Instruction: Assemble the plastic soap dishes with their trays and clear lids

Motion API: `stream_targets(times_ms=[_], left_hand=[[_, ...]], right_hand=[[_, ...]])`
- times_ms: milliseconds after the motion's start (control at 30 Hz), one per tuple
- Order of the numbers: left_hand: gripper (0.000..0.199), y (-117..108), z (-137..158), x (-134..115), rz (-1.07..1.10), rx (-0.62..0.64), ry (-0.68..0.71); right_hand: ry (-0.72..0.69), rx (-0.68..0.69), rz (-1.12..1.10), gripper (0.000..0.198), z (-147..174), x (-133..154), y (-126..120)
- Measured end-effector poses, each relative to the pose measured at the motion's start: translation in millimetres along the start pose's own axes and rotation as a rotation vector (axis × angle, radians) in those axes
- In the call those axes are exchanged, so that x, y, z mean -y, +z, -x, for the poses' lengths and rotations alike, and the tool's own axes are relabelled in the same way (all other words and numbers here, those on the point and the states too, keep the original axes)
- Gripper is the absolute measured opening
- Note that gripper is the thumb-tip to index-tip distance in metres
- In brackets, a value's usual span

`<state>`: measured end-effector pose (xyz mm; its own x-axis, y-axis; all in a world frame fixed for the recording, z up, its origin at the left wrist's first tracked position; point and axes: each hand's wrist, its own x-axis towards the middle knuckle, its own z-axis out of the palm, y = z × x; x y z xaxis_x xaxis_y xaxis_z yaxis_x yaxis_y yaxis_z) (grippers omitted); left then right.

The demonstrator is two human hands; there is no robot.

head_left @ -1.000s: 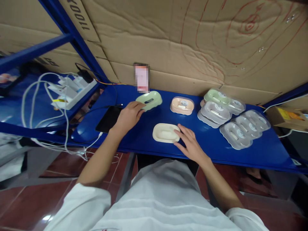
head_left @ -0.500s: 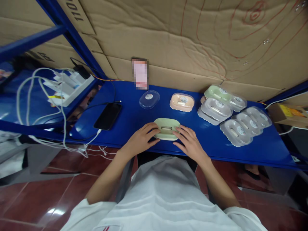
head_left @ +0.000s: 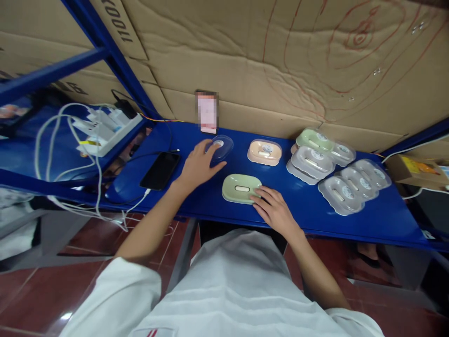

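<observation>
A light green soap dish [head_left: 231, 189] with a pale bar-shaped piece in its middle lies on the blue table in front of me. My right hand [head_left: 275, 208] rests at its right end, fingertips touching the rim, fingers spread. My left hand [head_left: 199, 166] is up and to the left, over the near-left edge of a clear plastic lid [head_left: 224, 149] with a round sticker. Its thumb and fingers are apart; whether they touch the lid I cannot tell. Behind the green dish sits a peach soap dish [head_left: 257, 157] under a clear lid.
Several lidded grey dishes [head_left: 342, 194] and a green one [head_left: 312, 138] are stacked at the right. A black phone [head_left: 160, 171] lies at the left, near a white power strip [head_left: 115, 135] with tangled cables. Another phone [head_left: 207, 112] leans on the cardboard wall. A cardboard box [head_left: 410, 171] stands far right.
My left hand has let go of the green dish and moved up and left to the clear lid. My right hand has stayed at the dish's right end.
</observation>
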<state>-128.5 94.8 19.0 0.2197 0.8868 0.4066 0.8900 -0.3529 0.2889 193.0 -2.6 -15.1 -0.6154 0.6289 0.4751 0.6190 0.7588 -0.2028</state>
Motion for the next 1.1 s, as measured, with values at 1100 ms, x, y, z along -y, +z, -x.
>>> stream_targets(times_ms=[1100], left_hand=[[0.048,13.7,79.5,-46.7,0.389,0.042,0.317]], right_hand=[[0.164,-0.105,0.008,0.074,4.8,-1.2,4.8]])
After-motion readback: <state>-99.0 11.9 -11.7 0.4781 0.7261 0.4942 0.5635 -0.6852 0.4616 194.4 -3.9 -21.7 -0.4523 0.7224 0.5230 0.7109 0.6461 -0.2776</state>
